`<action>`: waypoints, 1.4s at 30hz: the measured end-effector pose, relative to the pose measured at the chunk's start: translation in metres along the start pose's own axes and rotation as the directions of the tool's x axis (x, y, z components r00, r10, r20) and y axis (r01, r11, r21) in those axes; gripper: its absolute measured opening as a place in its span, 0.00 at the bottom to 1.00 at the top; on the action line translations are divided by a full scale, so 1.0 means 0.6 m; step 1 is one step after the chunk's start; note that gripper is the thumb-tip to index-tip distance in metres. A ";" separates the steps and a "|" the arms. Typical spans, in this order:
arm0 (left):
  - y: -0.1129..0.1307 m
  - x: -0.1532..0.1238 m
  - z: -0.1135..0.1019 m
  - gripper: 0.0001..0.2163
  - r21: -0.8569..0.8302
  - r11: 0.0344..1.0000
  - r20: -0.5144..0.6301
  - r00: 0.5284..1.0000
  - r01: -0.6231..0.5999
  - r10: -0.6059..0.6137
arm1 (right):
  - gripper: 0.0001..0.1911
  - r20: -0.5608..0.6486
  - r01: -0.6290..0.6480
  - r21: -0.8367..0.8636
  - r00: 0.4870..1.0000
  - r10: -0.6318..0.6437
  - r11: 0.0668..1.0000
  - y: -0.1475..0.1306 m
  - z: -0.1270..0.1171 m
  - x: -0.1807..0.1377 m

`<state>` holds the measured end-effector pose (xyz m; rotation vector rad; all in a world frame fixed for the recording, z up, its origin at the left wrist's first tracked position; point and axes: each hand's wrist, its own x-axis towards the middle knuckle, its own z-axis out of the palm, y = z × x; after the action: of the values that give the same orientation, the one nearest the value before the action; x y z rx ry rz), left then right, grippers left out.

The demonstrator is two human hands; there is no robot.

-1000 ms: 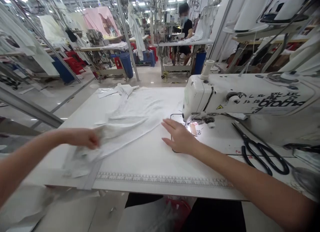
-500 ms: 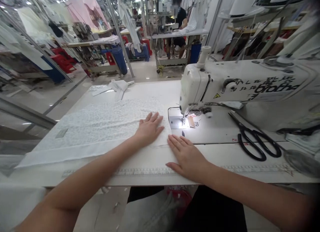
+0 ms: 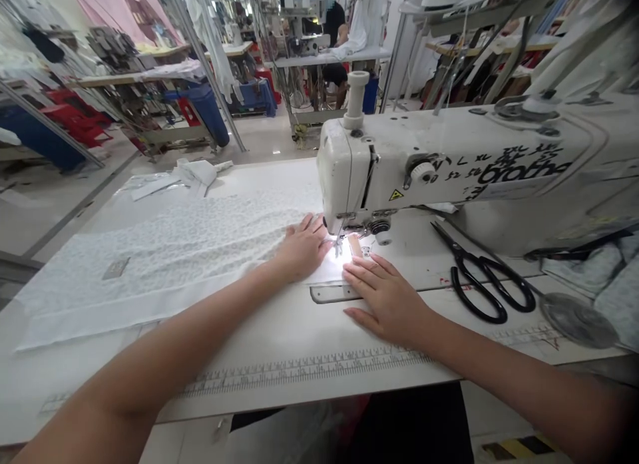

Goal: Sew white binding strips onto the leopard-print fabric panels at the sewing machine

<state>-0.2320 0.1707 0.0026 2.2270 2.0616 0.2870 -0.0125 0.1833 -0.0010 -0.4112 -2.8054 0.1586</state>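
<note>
A white patterned fabric panel [image 3: 200, 244] lies spread on the sewing table [image 3: 259, 327], its right end at the lit needle area. My left hand [image 3: 303, 247] rests flat on that end, fingers stretched toward the machine head. On the other side of the needle, my right hand [image 3: 384, 297] lies palm down with its fingers out, the fingertips at the fabric's right edge. Just behind those fingertips is a small tan guide piece [image 3: 355, 245]. The white sewing machine [image 3: 344, 174] stands over the fabric, and its presser foot [image 3: 339, 245] is partly lost in glare.
Black-handled scissors [image 3: 479, 277] lie to the right of my right hand. A printed ruler scale [image 3: 299, 371] runs along the front edge. White scraps [image 3: 197, 176] lie at the table's back left. Farther off, a person [image 3: 333, 24] sits at another machine.
The fabric's right end has moved right to the needle, with my left hand on it. My right hand has come up to the fabric's edge. The camera view has shifted.
</note>
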 end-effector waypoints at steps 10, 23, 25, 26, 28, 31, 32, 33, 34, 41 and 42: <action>0.022 -0.058 -0.010 0.18 -0.055 0.998 0.049 0.999 -0.018 0.020 | 0.26 0.004 -0.062 0.026 0.998 0.062 0.998 0.002 0.000 -0.007; 0.007 -0.051 -0.006 0.17 -0.077 0.996 0.003 0.999 -0.053 0.054 | 0.28 -0.010 -0.082 0.032 0.997 0.082 0.996 0.004 0.001 -0.004; 0.006 -0.050 -0.006 0.17 -0.077 0.995 -0.011 0.998 -0.057 0.056 | 0.28 -0.001 -0.086 0.030 0.996 0.086 0.996 0.005 0.001 -0.002; 0.005 -0.050 -0.006 0.16 -0.075 0.995 -0.029 0.997 -0.067 0.065 | 0.29 0.005 -0.088 0.029 0.996 0.088 0.996 0.005 0.001 -0.002; 0.005 -0.051 -0.005 0.13 -0.076 0.989 -0.073 0.990 -0.129 0.124 | 0.29 0.016 -0.091 0.027 0.996 0.090 0.996 0.005 0.002 -0.002; 0.006 -0.053 -0.003 0.11 -0.126 0.950 -0.143 0.953 -0.285 0.266 | 0.30 0.016 -0.090 0.027 0.996 0.089 0.996 0.005 0.003 -0.002; 0.005 -0.053 -0.002 0.11 -0.155 0.935 -0.161 0.942 -0.320 0.296 | 0.30 0.014 -0.090 0.028 0.996 0.090 0.996 0.005 0.003 -0.002; 0.005 -0.052 -0.001 0.11 -0.183 0.922 -0.172 0.935 -0.340 0.311 | 0.30 0.014 -0.091 0.028 0.996 0.090 0.995 0.005 0.004 -0.002; 0.004 -0.051 0.000 0.11 -0.205 0.915 -0.177 0.933 -0.346 0.313 | 0.30 0.015 -0.091 0.028 0.996 0.091 0.995 0.005 0.004 -0.002; -0.003 -0.043 0.000 0.13 -0.231 0.906 -0.152 0.933 -0.354 0.325 | 0.31 0.047 -0.113 -0.001 0.992 0.113 0.994 0.004 0.004 0.002; -0.003 -0.043 0.000 0.13 -0.231 0.906 -0.151 0.933 -0.356 0.328 | 0.31 0.052 -0.114 -0.006 0.992 0.115 0.993 0.003 0.004 0.002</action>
<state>-0.2356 0.1454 0.0003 2.4399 1.5524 0.6739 -0.0138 0.1854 -0.0033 -0.5772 -2.8339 0.1925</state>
